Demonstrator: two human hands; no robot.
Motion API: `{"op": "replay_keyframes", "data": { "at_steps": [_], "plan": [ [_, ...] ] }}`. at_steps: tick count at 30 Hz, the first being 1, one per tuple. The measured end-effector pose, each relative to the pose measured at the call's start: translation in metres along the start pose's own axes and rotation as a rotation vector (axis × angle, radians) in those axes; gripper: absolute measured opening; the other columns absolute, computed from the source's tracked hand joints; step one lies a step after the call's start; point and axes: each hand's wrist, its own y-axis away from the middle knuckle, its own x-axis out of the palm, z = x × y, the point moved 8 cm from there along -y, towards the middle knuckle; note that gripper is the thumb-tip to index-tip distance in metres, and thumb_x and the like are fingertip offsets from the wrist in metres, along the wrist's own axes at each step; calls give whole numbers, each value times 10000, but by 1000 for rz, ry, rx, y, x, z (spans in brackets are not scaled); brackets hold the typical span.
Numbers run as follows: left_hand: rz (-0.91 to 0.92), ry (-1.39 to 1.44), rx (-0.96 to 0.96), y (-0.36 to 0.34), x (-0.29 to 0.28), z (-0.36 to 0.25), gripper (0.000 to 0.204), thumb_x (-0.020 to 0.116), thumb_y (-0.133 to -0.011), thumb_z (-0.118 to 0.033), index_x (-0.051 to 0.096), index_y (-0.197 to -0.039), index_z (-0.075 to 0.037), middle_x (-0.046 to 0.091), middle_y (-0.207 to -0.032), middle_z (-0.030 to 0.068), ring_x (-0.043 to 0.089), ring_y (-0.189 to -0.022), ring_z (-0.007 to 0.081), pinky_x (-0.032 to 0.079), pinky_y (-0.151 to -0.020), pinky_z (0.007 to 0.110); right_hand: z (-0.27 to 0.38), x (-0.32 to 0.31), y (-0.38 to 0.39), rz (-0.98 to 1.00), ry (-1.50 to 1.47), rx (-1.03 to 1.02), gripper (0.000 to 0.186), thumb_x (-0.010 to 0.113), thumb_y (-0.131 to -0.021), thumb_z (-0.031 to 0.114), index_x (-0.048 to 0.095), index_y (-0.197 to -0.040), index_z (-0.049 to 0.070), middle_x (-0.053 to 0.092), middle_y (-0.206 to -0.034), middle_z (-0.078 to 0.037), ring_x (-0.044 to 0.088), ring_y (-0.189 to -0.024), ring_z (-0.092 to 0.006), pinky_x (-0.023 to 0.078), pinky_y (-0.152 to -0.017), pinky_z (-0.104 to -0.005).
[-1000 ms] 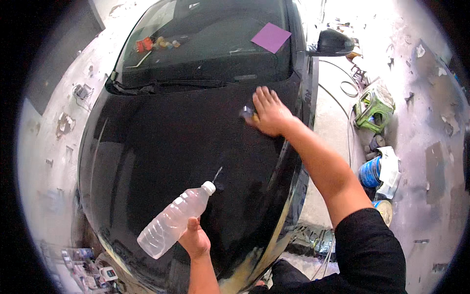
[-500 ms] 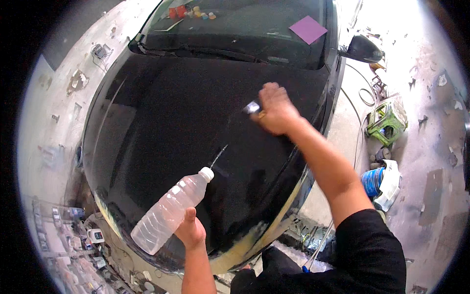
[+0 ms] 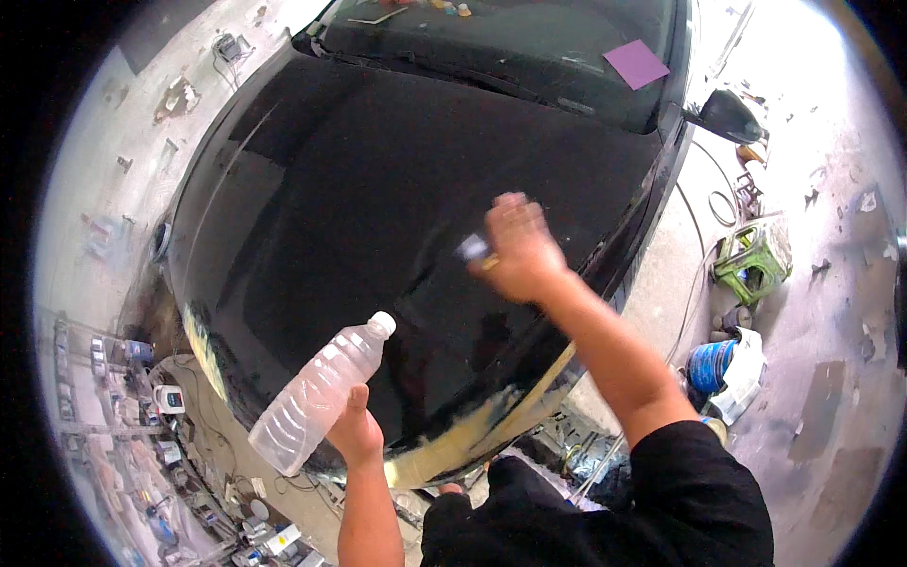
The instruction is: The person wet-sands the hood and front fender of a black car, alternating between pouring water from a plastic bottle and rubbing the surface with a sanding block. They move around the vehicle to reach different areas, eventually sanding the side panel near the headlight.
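Low at six o'clock, the left hand is closed around the base end of a clear plastic water bottle with a white cap, which slants up toward one o'clock over the glossy black car bonnet. Almost empty, the bottle looks light, thin-walled and easily crushed, so the stiffer base or neck seems the safer grip. Right of centre, the right hand, motion-blurred, presses flat on a small grey pad against the bonnet. At one o'clock lies a purple square sheet; at three o'clock, a green plastic stool.
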Motion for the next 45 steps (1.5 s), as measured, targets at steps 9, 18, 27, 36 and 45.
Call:
{"op": "replay_keyframes", "data": {
  "at_steps": [9,18,27,36,45],
  "plan": [
    [-131,-254,9,30,-71,-22,733,848,-825,-212,439,-1411,-52,525,-1396,74,495,-1298,250,343,-1144,424,185,15,88,432,-122,-440,816,566,-895,488,396,-1485,-49,283,-1609,-236,217,-1514,-386,113,-1251,-463],
    [-315,-298,5,81,-137,-32,719,817,-850,-284,446,-1409,-23,528,-1397,97,497,-1293,265,334,-1142,421,258,47,50,260,-116,-347,907,555,-906,578,353,-1487,-89,260,-1597,-279,180,-1512,-435,98,-1237,-530],
    [-355,-303,-48,90,-148,-34,663,779,-884,-299,476,-1395,-5,552,-1375,124,506,-1270,268,345,-1120,413,356,60,133,374,-93,-741,826,566,-894,547,433,-1464,-35,362,-1576,-196,252,-1500,-353,86,-1245,-490],
    [-322,-496,4,106,-162,-41,598,734,-924,-381,538,-1349,-9,598,-1318,123,531,-1227,294,352,-1094,420,212,14,69,282,-44,-330,851,617,-887,554,427,-1433,-70,329,-1558,-271,274,-1476,-393,167,-1222,-491],
    [-429,-348,-125,122,-204,-52,589,785,-890,-296,535,-1342,-11,605,-1307,110,559,-1193,263,399,-1061,393,412,76,147,495,-66,-893,809,453,-964,533,325,-1533,-26,243,-1639,-190,121,-1543,-361,8,-1245,-499]
  ]
}}
